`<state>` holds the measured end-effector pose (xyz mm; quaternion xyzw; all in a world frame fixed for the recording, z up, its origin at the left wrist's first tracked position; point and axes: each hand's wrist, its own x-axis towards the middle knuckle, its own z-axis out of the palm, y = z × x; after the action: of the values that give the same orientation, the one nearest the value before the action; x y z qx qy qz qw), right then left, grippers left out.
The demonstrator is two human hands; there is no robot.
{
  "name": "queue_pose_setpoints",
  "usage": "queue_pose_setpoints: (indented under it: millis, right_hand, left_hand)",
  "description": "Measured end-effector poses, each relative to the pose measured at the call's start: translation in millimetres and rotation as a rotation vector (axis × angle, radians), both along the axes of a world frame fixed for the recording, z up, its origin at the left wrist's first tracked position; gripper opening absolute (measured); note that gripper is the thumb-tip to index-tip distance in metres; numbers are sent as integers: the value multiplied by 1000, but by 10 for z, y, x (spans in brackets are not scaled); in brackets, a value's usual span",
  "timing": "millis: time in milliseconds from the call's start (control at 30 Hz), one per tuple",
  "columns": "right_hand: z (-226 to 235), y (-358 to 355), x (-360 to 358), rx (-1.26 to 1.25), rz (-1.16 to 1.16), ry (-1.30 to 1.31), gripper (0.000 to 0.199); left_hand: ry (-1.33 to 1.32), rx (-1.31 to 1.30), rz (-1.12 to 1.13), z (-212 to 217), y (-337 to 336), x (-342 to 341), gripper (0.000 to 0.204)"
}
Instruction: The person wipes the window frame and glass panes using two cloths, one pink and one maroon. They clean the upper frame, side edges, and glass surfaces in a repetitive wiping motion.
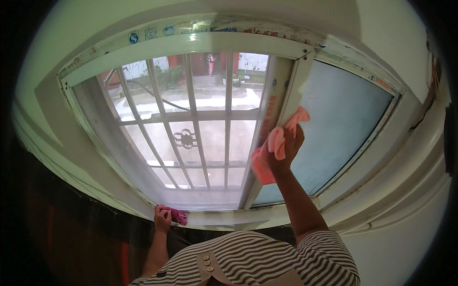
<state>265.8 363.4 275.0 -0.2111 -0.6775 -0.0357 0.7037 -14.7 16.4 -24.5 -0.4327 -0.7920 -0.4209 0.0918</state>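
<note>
My right hand (pixel 290 148) is closed around a pink cloth (pixel 262 164) and presses it on the white upright (pixel 295 88) in the middle of the sliding window. One end of the cloth sticks up above my fingers, and the rest hangs down to the left. Lower down, my left hand (pixel 162 219) grips a bunched magenta cloth (pixel 177 216) at the window's bottom ledge. Left of the upright is a pane with white bars (pixel 191 90) behind it. To the right lies a frosted bluish pane (pixel 341 128).
A white frame (pixel 167 50) with printed film along it surrounds the window. Outside, beyond the bars, a person (pixel 210 64) stands by a doorway near green plants (pixel 169 76). A dark brown surface (pixel 71 233) lies at lower left, and a pale wall (pixel 396 28) is on the right.
</note>
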Motion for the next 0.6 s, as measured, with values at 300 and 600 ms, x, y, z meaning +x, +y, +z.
queue_pose_setpoints:
  millis: [300,600]
  right_hand:
    - [-76,-64,368,-167,117,-95,43]
    - [1408,475,575,101,17,121,35]
  left_hand:
    - [9,-12,30,-87,-85,145,13]
    - [-10,-27,48,-122,-200,86,11]
